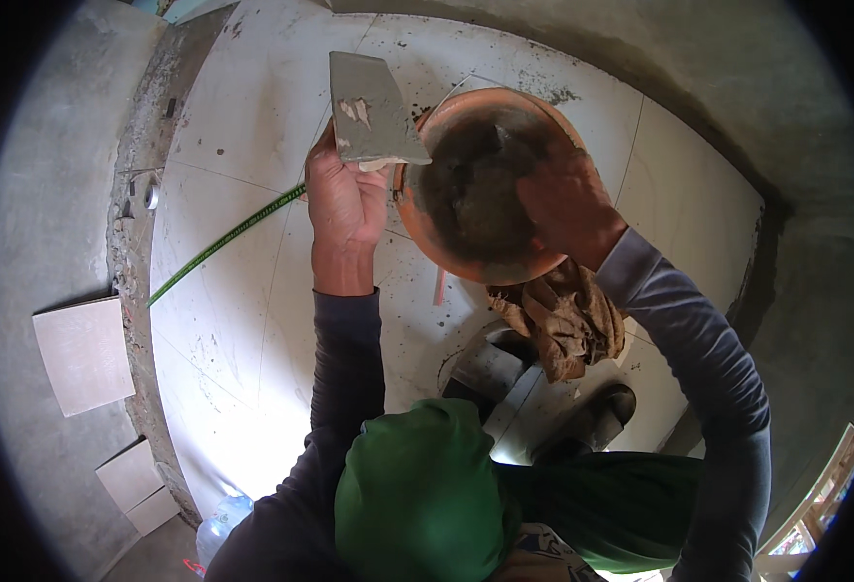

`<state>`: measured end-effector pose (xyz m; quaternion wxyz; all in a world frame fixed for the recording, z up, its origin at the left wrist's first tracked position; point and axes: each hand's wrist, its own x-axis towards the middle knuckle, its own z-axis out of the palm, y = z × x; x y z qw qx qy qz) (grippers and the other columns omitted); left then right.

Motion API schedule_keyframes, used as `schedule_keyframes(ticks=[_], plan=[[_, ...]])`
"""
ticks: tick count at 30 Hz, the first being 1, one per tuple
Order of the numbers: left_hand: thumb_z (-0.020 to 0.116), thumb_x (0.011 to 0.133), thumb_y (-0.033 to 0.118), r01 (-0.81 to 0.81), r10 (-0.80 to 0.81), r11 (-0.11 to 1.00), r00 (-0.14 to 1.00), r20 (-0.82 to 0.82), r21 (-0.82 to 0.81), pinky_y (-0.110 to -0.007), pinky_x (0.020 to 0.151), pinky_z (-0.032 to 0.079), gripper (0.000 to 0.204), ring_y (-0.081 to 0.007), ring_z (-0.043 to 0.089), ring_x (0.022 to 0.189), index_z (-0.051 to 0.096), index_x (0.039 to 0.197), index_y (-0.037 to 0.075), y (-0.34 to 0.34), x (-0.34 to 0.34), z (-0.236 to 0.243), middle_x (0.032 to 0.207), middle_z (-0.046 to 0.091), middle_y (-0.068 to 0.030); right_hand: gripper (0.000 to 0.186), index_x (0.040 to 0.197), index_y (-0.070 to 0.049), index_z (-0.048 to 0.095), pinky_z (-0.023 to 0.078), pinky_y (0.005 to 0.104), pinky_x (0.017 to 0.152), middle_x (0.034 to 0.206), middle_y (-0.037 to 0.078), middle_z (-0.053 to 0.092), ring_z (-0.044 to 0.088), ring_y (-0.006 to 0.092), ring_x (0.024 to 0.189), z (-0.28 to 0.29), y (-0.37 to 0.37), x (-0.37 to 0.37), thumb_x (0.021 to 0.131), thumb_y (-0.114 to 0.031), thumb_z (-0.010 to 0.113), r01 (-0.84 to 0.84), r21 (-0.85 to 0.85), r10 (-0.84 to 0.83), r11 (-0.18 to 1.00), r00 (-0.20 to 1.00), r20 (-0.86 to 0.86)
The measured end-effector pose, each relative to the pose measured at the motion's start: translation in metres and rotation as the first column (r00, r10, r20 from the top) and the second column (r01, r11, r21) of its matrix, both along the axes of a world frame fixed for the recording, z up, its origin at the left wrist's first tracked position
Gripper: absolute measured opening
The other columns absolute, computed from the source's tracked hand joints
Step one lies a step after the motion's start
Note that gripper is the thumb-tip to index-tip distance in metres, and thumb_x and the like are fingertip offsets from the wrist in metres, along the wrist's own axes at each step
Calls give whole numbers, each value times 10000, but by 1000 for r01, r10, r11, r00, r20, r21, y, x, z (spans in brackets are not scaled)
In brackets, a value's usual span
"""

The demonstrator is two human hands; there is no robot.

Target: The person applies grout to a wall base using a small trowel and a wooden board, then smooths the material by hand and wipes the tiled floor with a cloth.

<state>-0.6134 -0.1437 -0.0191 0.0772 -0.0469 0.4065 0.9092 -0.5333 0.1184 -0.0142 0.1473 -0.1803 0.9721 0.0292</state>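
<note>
My left hand is closed on the lower edge of a cut tile piece, held up just left of the bucket. Grey mortar coats the tile's upward face, with a few pale patches showing through. My right hand reaches over the right rim into a round orange-brown bucket. Wet grey mortar lies inside it, dark in the shade. The fingers of that hand are lost in shadow and blur, so their grip and anything in them cannot be made out.
A crumpled brown cloth lies below the bucket, near a sandal. A green strap-like strip crosses the tiled floor at left. Loose tiles rest beyond the rough floor edge. A clear plastic bottle is at lower left.
</note>
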Motion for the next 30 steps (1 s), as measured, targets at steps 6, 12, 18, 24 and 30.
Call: schedule_keyframes(ticks=[6,12,18,24,30], plan=[[520,1057,133,-35,35,999,998,52,-1,-407,1043,586,316,-198,722,1107,672,1308,15,5,-6,-3,1253,734,-83,200,910,-73,721,548,504,855,1024,153,691,686,367,1050,10,25,-2,785,-191,824,17,-398,-93,917,981,-172],[501,1069,163,33,-33,999,999,24,1,-454,1069,584,375,-268,724,1188,638,1382,9,16,-10,-8,1324,720,-116,222,1045,-66,669,557,514,842,1017,174,650,678,392,987,-30,7,-17,841,-136,719,100,-546,-206,832,969,-137],[496,1075,87,149,-142,982,988,-60,119,-395,1041,593,386,-242,709,1196,612,1425,-26,5,-22,5,1343,708,-130,289,1014,-114,595,516,568,799,962,145,651,662,394,920,-68,-20,-28,835,-256,771,22,-555,-295,831,864,-407],[461,914,-41,42,-41,999,999,33,-17,-381,1103,558,598,-236,692,1252,574,1501,-40,2,-11,14,1370,701,-119,348,1092,-76,625,516,587,818,985,197,656,664,437,923,-92,-25,-24,848,-268,780,49,-611,-374,790,828,-417],[479,961,0,18,-19,999,999,-29,-33,-351,1043,576,543,-186,703,1181,589,1493,-25,-9,-4,28,1337,709,-90,338,1094,-19,619,528,614,775,977,211,658,682,467,895,-49,-27,-1,825,-171,759,138,-641,-349,755,912,-215]])
